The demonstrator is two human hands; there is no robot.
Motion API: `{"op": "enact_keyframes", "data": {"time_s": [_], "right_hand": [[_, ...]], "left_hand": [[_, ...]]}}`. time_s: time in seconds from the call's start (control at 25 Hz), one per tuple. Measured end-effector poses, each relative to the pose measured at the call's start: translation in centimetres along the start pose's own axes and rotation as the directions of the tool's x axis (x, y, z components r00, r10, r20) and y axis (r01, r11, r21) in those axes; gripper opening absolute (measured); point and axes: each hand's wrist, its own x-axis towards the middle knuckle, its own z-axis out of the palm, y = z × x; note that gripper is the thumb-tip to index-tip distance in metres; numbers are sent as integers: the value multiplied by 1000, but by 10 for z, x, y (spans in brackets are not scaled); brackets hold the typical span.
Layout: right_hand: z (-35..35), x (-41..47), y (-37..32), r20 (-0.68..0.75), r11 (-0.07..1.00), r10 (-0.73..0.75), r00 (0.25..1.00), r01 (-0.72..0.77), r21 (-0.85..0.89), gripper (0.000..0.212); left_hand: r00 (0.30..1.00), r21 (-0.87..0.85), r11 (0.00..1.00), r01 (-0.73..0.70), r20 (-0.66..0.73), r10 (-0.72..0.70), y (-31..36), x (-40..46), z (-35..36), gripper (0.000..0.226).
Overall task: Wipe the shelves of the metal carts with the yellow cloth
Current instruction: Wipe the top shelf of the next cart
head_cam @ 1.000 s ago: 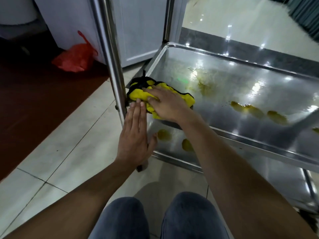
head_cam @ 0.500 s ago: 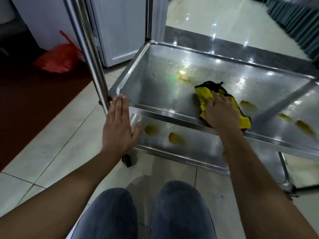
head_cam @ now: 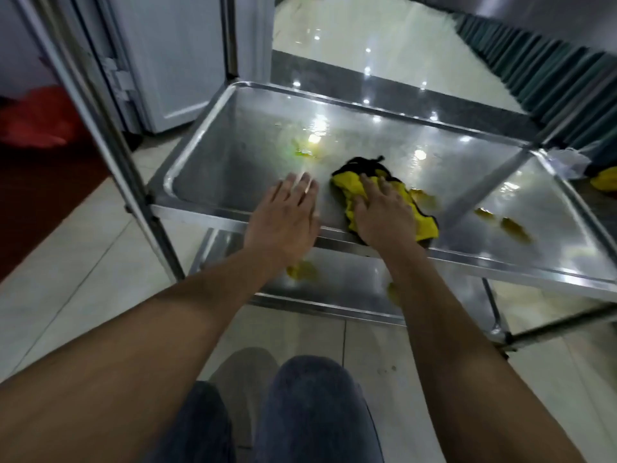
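A metal cart's middle shelf [head_cam: 207, 128] fills the centre of the head view, shiny and wet with yellowish smears. The yellow cloth [head_cam: 425, 225], black-edged, lies bunched near the shelf's front rim. My right hand [head_cam: 384, 215] presses flat on the cloth with fingers spread. My left hand [head_cam: 283, 218] is over the shelf's front rim just left of the cloth, fingers straight, blurred by motion. A lower shelf [head_cam: 350, 279] shows beneath, with yellow spots.
The cart's upright post [head_cam: 110, 155] stands at the left front corner, a diagonal bar [head_cam: 494, 175] crosses the shelf on the right. A white door [head_cam: 167, 61] and a red bag [head_cam: 36, 118] lie left. Another yellow cloth [head_cam: 606, 178] and crumpled plastic [head_cam: 566, 160] sit far right.
My right hand slid the cloth from the shelf's left corner toward the middle. My left hand moved right from the front corner rim to just beside the cloth.
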Motion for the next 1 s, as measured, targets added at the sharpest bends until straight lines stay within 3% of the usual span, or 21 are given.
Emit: {"op": "enact_keyframes", "data": {"time_s": [0.12, 0.28, 0.44, 0.52, 0.6, 0.76, 1.0], "right_hand": [[-5, 8, 13, 39, 995, -87, 995, 84, 61, 55], [-14, 13, 90, 18, 997, 72, 997, -72, 13, 56], [-39, 5, 186, -50, 954, 291, 955, -286, 91, 55], [-42, 4, 196, -62, 940, 340, 938, -337, 60, 56], [-36, 5, 170, -74, 955, 296, 952, -294, 42, 56], [-11, 7, 83, -3, 999, 11, 1000, -11, 31, 56], [-7, 10, 74, 44, 996, -24, 999, 20, 86, 56]], "left_hand": [[999, -39, 999, -27, -29, 26, -5, 0, 7, 64], [998, -53, 998, -38, -49, 35, -4, 1, 8, 67], [998, -41, 998, -45, -40, 43, -1, -2, 2, 67], [999, -25, 999, -26, -21, 26, 4, -1, -1, 67], [999, -6, 999, -47, -27, 47, 7, 2, 1, 67], [996, -15, 997, -77, 42, 77, 0, 4, -3, 71], [977, -87, 973, -214, -46, 210, 103, 23, 9, 60]]}}
